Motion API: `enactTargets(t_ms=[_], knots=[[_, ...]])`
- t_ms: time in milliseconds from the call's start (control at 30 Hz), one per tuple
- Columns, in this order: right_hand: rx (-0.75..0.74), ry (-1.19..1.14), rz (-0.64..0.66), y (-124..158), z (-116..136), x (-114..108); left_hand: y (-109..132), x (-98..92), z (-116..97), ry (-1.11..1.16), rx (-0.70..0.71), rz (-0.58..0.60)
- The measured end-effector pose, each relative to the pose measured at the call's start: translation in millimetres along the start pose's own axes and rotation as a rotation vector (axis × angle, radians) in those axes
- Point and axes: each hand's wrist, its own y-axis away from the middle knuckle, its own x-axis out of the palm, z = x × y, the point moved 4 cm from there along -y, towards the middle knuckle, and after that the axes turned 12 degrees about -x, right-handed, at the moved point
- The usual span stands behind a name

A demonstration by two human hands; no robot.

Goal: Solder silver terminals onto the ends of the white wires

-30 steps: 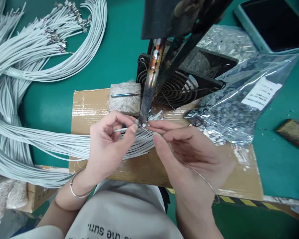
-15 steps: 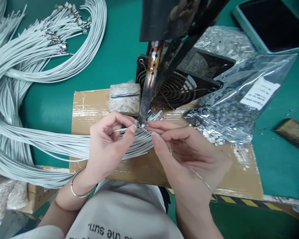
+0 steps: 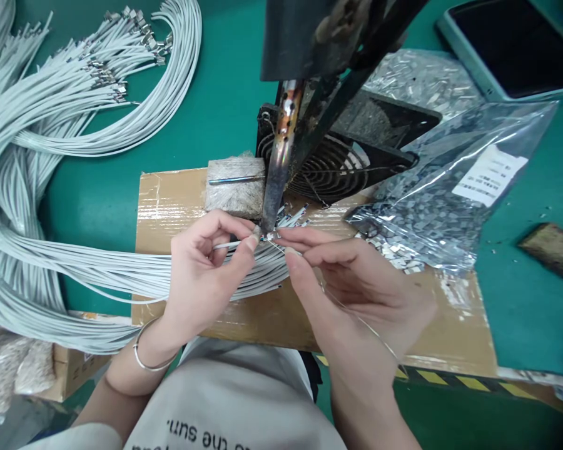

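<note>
Between thumb and fingers, my left hand [image 3: 204, 275] pinches a white cable [image 3: 225, 245], its end by the tip of a mounted soldering iron [image 3: 278, 178]. My right hand [image 3: 361, 290] is closed on a thin solder wire [image 3: 378, 334] that runs back across the palm. A small shiny metal piece [image 3: 271, 236] sits at the iron's tip between both hands' fingertips; whether fingers touch it I cannot tell. Below and behind my left hand lies a bundle of white cables [image 3: 122, 269], their ends partly under the hands.
A wrapped block [image 3: 234, 187] stands left of the iron, a black fan [image 3: 338, 165] behind it. Bags of small metal pieces [image 3: 441, 194], a phone [image 3: 516, 47] and a brown block [image 3: 553, 250] lie right. More cables [image 3: 107, 140] fill the left. Cardboard [image 3: 263, 325] covers the bench front.
Both hands stay almost where they were, at the iron's tip. The view has shifted very slightly; nothing was let go or taken up.
</note>
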Motion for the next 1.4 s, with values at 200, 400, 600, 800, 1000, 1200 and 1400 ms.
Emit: enactTargets(t_ms=[200,400,600,800,1000,1200,1400], knots=[[0.005,0.027,-0.001,0.8,-1.1,0.0,0.5,0.2,-0.2,-0.007,0.002,0.007],[-0.010,0.025,0.011,0.9,-0.5,-0.2,2.1,-1.5,-0.5,-0.015,0.014,0.003],[0.012,0.015,0.023,0.0,-2.3,0.9,-0.4,-2.3,1.8,-0.023,0.014,0.020],[0.017,0.013,0.008,1.0,-4.3,1.0,0.3,-2.4,2.4,-0.026,0.010,0.025],[0.017,0.022,0.010,2.3,-3.9,0.6,2.0,-3.0,1.9,-0.033,0.019,0.016],[-0.010,0.037,0.016,1.5,-2.0,0.5,1.9,-4.2,1.5,-0.042,0.027,0.008],[0.009,0.037,0.022,2.2,-5.3,0.8,-0.4,-2.2,0.7,-0.053,0.022,0.012]])
